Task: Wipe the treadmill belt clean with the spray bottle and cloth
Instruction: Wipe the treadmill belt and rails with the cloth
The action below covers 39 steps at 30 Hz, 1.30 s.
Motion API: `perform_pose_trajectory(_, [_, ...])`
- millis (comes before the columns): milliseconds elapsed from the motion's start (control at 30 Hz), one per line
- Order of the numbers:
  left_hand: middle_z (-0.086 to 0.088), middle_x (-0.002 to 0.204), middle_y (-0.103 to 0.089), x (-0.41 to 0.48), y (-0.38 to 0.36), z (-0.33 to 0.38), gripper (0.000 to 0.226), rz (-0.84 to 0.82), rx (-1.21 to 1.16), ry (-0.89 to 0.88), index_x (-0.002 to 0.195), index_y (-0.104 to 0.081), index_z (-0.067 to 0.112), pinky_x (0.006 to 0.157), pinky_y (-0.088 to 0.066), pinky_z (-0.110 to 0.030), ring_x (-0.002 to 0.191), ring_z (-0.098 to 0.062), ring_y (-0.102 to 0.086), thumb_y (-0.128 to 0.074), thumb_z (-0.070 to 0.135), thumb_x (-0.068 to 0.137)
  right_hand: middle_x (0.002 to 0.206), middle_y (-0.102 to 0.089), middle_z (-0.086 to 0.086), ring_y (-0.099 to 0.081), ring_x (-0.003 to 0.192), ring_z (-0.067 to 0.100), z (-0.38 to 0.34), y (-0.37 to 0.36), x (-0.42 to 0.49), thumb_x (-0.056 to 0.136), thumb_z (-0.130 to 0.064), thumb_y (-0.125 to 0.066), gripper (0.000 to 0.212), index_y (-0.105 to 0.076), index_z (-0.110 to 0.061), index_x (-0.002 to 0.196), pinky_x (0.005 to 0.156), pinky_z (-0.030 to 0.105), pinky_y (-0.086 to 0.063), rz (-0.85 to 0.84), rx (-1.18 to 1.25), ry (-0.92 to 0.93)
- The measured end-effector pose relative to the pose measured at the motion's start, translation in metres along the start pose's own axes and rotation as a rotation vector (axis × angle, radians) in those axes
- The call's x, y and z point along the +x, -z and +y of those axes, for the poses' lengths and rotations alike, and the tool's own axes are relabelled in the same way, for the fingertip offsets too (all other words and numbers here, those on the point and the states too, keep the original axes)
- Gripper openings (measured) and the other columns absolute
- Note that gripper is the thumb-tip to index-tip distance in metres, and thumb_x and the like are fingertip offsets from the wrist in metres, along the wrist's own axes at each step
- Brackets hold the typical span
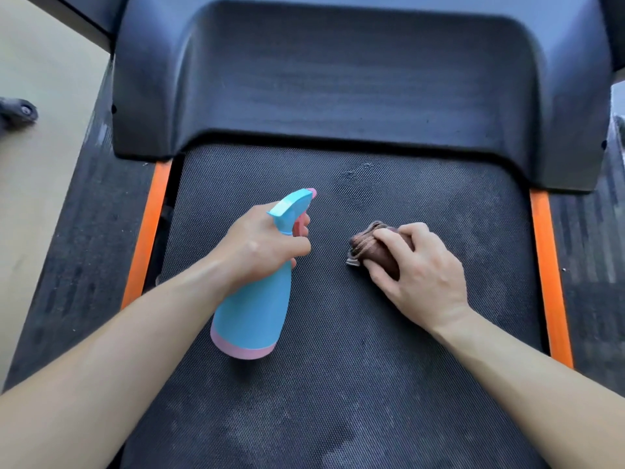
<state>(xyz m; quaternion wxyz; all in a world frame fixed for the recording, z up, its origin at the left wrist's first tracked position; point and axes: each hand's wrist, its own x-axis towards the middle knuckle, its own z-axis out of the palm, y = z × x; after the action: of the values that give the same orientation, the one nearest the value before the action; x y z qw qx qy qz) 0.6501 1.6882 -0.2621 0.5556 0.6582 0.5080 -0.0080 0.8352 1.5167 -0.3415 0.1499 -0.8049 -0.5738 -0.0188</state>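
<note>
Both hands are busy: left hand [260,247] grips the spray bottle [252,306], nozzle aimed up the treadmill belt [338,384], while right hand [417,269], nearer the wet patch [358,174], clutches the bunched brown cloth [370,247].

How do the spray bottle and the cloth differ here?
The spray bottle is blue and pink, rigid, gripped at its neck by the left hand. The cloth is brown, bunched, held against the treadmill belt by the right hand. Each sits in one hand.
</note>
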Motion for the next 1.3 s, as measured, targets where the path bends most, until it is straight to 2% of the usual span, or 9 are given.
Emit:
perform_pose_trajectory(100, [0.002, 0.101, -0.076, 0.0, 0.005, -0.006, 0.048, 0.015, -0.054, 0.009, 0.112, -0.075, 0.017, 0.08, -0.066, -0.045, 0.078, -0.014, -0.069, -0.07, 0.019, 0.065, 0.107, -0.053, 0.007, -0.058, 0.085, 0.032, -0.001, -0.002, 0.044, 0.091, -0.055, -0.057, 0.041, -0.06, -0.027, 0.119, 0.062, 0.04, -0.054, -0.008, -0.013, 0.004])
perform_pose_trajectory(233, [0.002, 0.102, -0.076, -0.002, 0.009, -0.01, 0.037, 0.021, -0.062, 0.007, 0.106, -0.076, 0.02, 0.081, -0.066, -0.047, 0.077, -0.016, -0.07, -0.073, 0.015, 0.069, 0.12, -0.049, 0.011, -0.054, 0.106, 0.036, 0.0, -0.013, 0.123, 0.095, -0.058, -0.05, 0.043, -0.055, -0.024, 0.122, 0.078, 0.044, -0.049, -0.003, 0.041, -0.443])
perform_pose_trajectory(367, [0.001, 0.1, -0.075, -0.004, 0.014, -0.012, 0.046, 0.051, -0.034, 0.004, 0.107, -0.074, 0.016, 0.085, -0.064, -0.053, 0.085, -0.03, -0.076, -0.068, 0.023, 0.062, 0.113, -0.052, 0.012, -0.056, 0.098, 0.035, -0.033, -0.019, 0.105, 0.088, -0.067, -0.053, 0.052, -0.058, -0.022, 0.113, 0.072, 0.042, -0.05, -0.065, -0.035, -0.277])
perform_pose_trajectory(567, [0.002, 0.101, -0.076, -0.004, 0.02, -0.018, 0.05, 0.072, -0.051, 0.012, 0.11, -0.075, 0.019, 0.085, -0.064, -0.051, 0.08, -0.024, -0.075, -0.067, 0.024, 0.061, 0.097, -0.054, 0.01, -0.056, 0.08, 0.032, -0.039, -0.019, 0.064, 0.09, -0.064, -0.048, 0.043, -0.062, -0.025, 0.103, 0.052, 0.036, -0.047, -0.092, -0.145, 0.241])
perform_pose_trajectory(733, [-0.001, 0.101, -0.076, -0.006, 0.023, -0.023, 0.046, 0.062, -0.076, 0.028, 0.107, -0.076, 0.019, 0.085, -0.064, -0.052, 0.085, -0.028, -0.075, -0.068, 0.023, 0.062, 0.111, -0.052, 0.011, -0.056, 0.098, 0.036, -0.016, -0.019, 0.132, 0.092, -0.066, -0.05, 0.046, -0.06, -0.026, 0.111, 0.065, 0.039, -0.039, -0.062, -0.14, -0.222])
perform_pose_trajectory(833, [0.0, 0.101, -0.075, -0.011, 0.024, -0.025, 0.045, 0.052, -0.079, 0.029, 0.106, -0.076, 0.017, 0.084, -0.065, -0.052, 0.083, -0.025, -0.075, -0.068, 0.022, 0.062, 0.108, -0.052, 0.012, -0.057, 0.093, 0.037, -0.029, -0.019, 0.114, 0.092, -0.063, -0.053, 0.044, -0.06, -0.023, 0.11, 0.064, 0.041, -0.047, -0.063, -0.109, -0.184])
perform_pose_trajectory(1033, [-0.005, 0.102, -0.076, -0.013, 0.028, -0.026, 0.047, 0.052, -0.102, 0.021, 0.108, -0.076, 0.016, 0.083, -0.065, -0.051, 0.077, -0.02, -0.071, -0.067, 0.022, 0.062, 0.095, -0.054, 0.008, -0.059, 0.08, 0.031, -0.04, -0.012, 0.05, 0.091, -0.064, -0.049, 0.043, -0.063, -0.025, 0.103, 0.05, 0.036, -0.048, -0.116, -0.133, 0.253])
perform_pose_trajectory(1200, [0.0, 0.095, -0.077, -0.012, 0.024, -0.027, 0.055, 0.043, -0.116, 0.012, 0.117, -0.074, 0.018, 0.082, -0.066, -0.047, 0.073, -0.016, -0.068, -0.067, 0.022, 0.062, 0.115, -0.053, 0.012, -0.056, 0.104, 0.038, -0.017, -0.013, 0.13, 0.092, -0.067, -0.05, 0.047, -0.06, -0.026, 0.113, 0.074, 0.045, -0.048, -0.085, -0.099, -0.243])
perform_pose_trajectory(1300, [-0.004, 0.103, -0.076, -0.015, 0.025, -0.026, 0.05, 0.049, -0.121, -0.001, 0.112, -0.075, 0.019, 0.082, -0.066, -0.048, 0.075, -0.018, -0.071, -0.067, 0.022, 0.063, 0.112, -0.052, 0.013, -0.056, 0.098, 0.038, -0.032, -0.012, 0.108, 0.092, -0.062, -0.052, 0.043, -0.06, -0.023, 0.11, 0.069, 0.042, -0.048, -0.086, -0.098, -0.174])
